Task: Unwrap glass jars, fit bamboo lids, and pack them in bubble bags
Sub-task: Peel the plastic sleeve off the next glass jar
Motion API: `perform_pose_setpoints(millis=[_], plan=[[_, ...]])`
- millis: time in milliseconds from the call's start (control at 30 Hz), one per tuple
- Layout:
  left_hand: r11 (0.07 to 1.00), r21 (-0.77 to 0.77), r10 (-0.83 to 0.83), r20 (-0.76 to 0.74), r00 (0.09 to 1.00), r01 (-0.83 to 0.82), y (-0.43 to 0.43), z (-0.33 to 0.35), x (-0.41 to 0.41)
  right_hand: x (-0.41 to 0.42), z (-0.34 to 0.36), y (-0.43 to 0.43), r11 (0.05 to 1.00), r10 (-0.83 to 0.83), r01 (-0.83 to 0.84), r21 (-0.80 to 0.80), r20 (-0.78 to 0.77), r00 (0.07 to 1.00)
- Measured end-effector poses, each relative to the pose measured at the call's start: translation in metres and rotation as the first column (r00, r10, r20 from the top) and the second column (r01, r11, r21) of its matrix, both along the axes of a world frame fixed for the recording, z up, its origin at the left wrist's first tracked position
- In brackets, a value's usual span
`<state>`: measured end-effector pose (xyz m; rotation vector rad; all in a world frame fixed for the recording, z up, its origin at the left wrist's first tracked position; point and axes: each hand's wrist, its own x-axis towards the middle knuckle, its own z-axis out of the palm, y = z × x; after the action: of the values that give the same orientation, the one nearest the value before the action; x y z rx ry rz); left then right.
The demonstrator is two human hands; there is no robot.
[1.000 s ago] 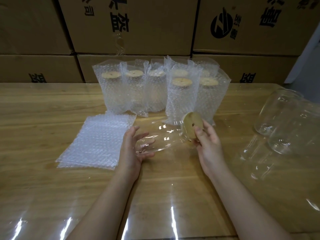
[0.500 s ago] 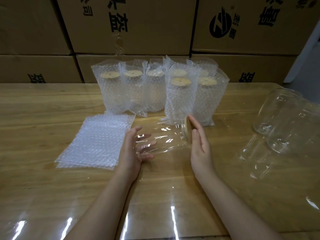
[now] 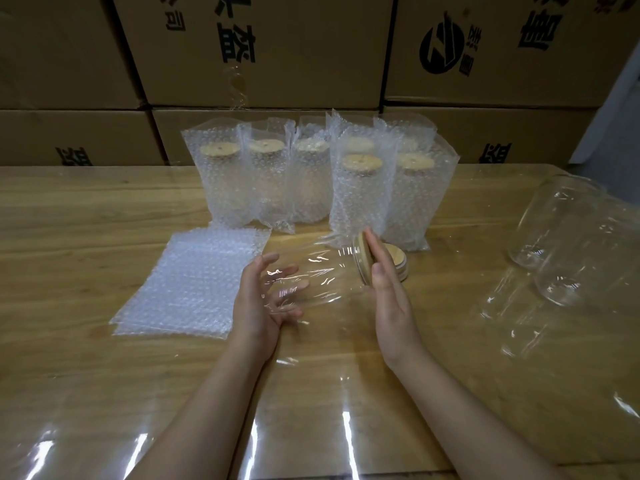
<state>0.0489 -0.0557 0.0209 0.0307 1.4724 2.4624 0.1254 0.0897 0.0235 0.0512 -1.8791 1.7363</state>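
Observation:
A clear glass jar [image 3: 322, 275] lies on its side in the air above the wooden table [image 3: 69, 237], held between both hands. My left hand [image 3: 256, 306] cups its base with fingers spread around the glass. A bamboo lid [image 3: 360, 258] sits on the jar's mouth, and my right hand [image 3: 391, 292] presses flat against it, fingers straight. A second bamboo lid [image 3: 398, 259] lies on the table just behind my right hand. A stack of flat bubble bags [image 3: 194, 289] lies to the left of the jar.
Several lidded jars in bubble bags [image 3: 356, 195] stand in a group at the back of the table. Bare glass jars in clear plastic wrap [image 3: 568, 237] lie at the right. Cardboard boxes [image 3: 277, 46] form a wall behind. Glossy clear film [image 3: 346, 427] covers the near table.
My right hand turned the bamboo lid onto the jar's mouth and flattened against it. The left hand kept its hold on the jar's base.

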Motion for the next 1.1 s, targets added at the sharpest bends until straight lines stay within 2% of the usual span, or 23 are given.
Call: perform_pose_setpoints(millis=[200,333,367,467,533,600,733,833,1000,1100], plan=[[1.0,-0.017,-0.008,-0.019,1.0,0.008,0.002,0.002,0.002,-0.003,0.0,-0.003,1.0,-0.015,0.014,-0.018,-0.031,0.999],[0.995,0.032,-0.093,0.052,0.994,0.092,0.003,0.004,0.002,-0.009,-0.004,-0.01,0.942,0.06,-0.076,-0.326,-0.059,0.996],[0.992,0.056,-0.116,0.07,0.991,0.112,0.003,0.004,0.003,-0.012,-0.005,-0.011,0.927,0.093,-0.108,-0.359,-0.06,0.994],[0.986,0.086,-0.147,0.077,0.986,0.14,0.008,0.005,0.006,-0.014,-0.009,-0.015,0.944,0.185,-0.172,-0.283,0.019,0.983],[0.992,0.034,-0.124,0.041,0.992,0.122,0.014,0.005,0.009,-0.014,-0.011,-0.013,0.956,0.182,-0.159,-0.248,0.072,0.981],[0.994,-0.07,-0.083,-0.02,0.996,0.081,0.018,0.002,0.011,-0.013,-0.01,-0.011,0.974,0.12,-0.103,-0.204,0.072,0.99],[0.947,-0.32,-0.092,-0.296,0.951,-0.007,0.02,-0.002,0.018,-0.009,-0.009,-0.009,0.997,-0.036,0.037,-0.065,0.002,0.999],[0.947,-0.318,-0.108,-0.446,0.889,-0.045,0.021,0.001,0.027,-0.009,-0.011,-0.006,0.998,-0.067,0.067,-0.022,-0.005,0.998],[0.963,-0.217,-0.027,-0.662,0.749,-0.158,0.018,0.024,0.033,-0.013,-0.014,-0.005,0.999,-0.044,0.044,-0.002,0.085,0.995],[0.903,-0.367,-0.109,-0.699,0.707,-0.224,0.023,0.043,0.033,-0.015,-0.014,-0.003,0.999,-0.039,0.039,0.008,0.102,0.994]])
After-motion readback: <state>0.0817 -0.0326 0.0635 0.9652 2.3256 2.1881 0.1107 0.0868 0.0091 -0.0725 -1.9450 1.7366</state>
